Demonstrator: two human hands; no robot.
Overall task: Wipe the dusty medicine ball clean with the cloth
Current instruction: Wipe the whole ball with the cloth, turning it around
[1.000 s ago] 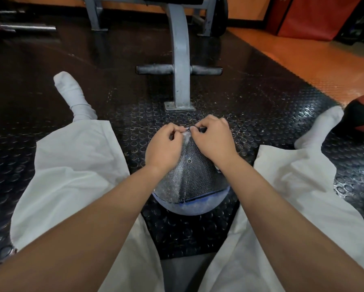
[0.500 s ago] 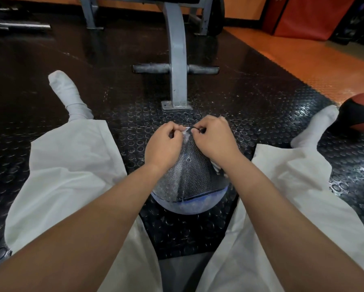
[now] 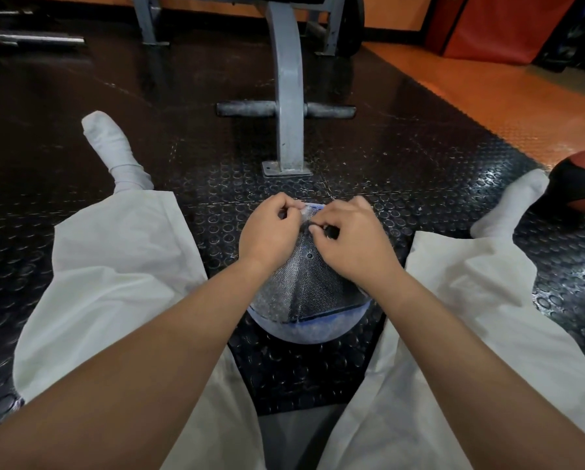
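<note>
Little has shifted since half a second ago: both hands stay bunched at the far top of the medicine ball [image 3: 304, 325], which sits on the studded mat [image 3: 419, 164] between the spread legs. The left hand [image 3: 270, 234], fingers curled, pinches a pale strip [image 3: 303, 212]. The right hand [image 3: 355, 247] pinches a small dark tab [image 3: 331, 233]. Whether either piece is the cloth cannot be told. A grey bench frame [image 3: 287, 96] stands beyond.

Nothing legible shows anywhere, the medicine ball [image 3: 301, 330] included. The red pad [image 3: 494, 25] carries a pale mark at the picture's top edge (cut off, too small to make out).
</note>
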